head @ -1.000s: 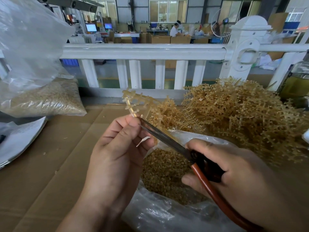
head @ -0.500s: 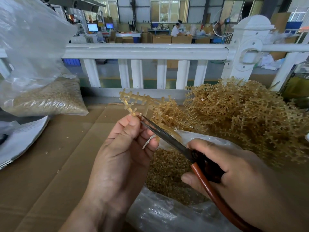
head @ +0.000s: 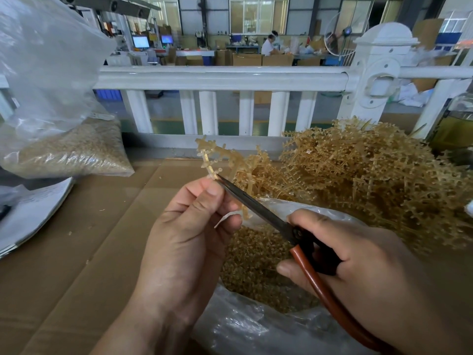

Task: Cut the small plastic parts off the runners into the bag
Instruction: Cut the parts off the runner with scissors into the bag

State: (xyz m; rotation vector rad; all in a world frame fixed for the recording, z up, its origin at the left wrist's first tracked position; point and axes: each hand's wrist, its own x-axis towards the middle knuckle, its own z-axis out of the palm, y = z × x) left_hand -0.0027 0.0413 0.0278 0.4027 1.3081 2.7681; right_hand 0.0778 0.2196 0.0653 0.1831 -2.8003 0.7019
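A flattened cardboard sheet (head: 76, 252) covers my bench, running from 6 o'clock out to the white railing (head: 220, 78) at 12 o'clock. At 2 o'clock a tangled heap of tan runners (head: 371, 180) rises against that railing. At 10 o'clock a clear sack of cut parts (head: 69, 152) slumps on the cardboard, its loose top standing tall; a stack of papers (head: 33, 213) lies just below it at 9 o'clock. Directly under my hands, from centre to 5 o'clock, the open plastic bag (head: 245, 329) holds a bed of small plastic parts (head: 253, 262), its mouth facing up at me.

My right hand (head: 363, 272) is wrapped closed round the scissors (head: 258, 208), fingers curled over the black and reddish-brown handles. The scissors' long axis runs from 4 o'clock up to 10 o'clock, tip pointing toward 10 o'clock, and the blades look nearly or fully together; I cannot tell whether a gap remains.

My left hand (head: 189, 242) is curled almost shut, thumb and forefinger pinching the lower stem of one runner (head: 210, 160). That runner stands nearly upright above the bag's far edge, its long axis running from my fingertips toward 12 o'clock, leaning slightly to 11, with short side branches and a crosswise arm at its top reaching toward 2 o'clock. The blade tip meets the runner's stem right at my left fingertip.
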